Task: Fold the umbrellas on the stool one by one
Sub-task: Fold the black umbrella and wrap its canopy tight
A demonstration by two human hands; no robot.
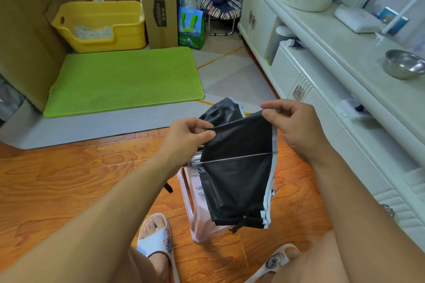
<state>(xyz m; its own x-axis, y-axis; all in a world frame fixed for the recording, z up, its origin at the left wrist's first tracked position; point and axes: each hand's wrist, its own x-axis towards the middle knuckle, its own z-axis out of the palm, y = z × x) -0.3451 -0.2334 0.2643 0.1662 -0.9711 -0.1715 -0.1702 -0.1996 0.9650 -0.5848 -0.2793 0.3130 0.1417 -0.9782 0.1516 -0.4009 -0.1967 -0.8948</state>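
Clearly the job is in its middle stretch, judging from the single head view. Both hands hold one black umbrella point(239, 167) up over the pink stool point(195, 211). The left hand point(186, 135) pinches a crease of the canopy between thumb and fingers, and the right hand point(292, 122) pinches the fabric's outer corner the same way, so a panel is stretched flat between the two grips.

Below the grips the canopy hangs in loose pleats toward the stool, with one thin metal rib point(236, 158) crossing it from the left-hand side to the pale trimmed edge under the right hand. Beyond the grips, farther from the person, more black fabric bunches up unsorted. Near the bottom of the hanging cloth a small strap point(241, 223) dangles, not yet wrapped.

My read: the frame looks collapsed and the panels are being smoothed one at a time; the pleats farther out, the rolling and the strap closure appear left to do. Whether another umbrella waits on the stool I cannot tell, since the cloth covers its seat.

The fabric looks thin, matte black, with a light grey-blue border.
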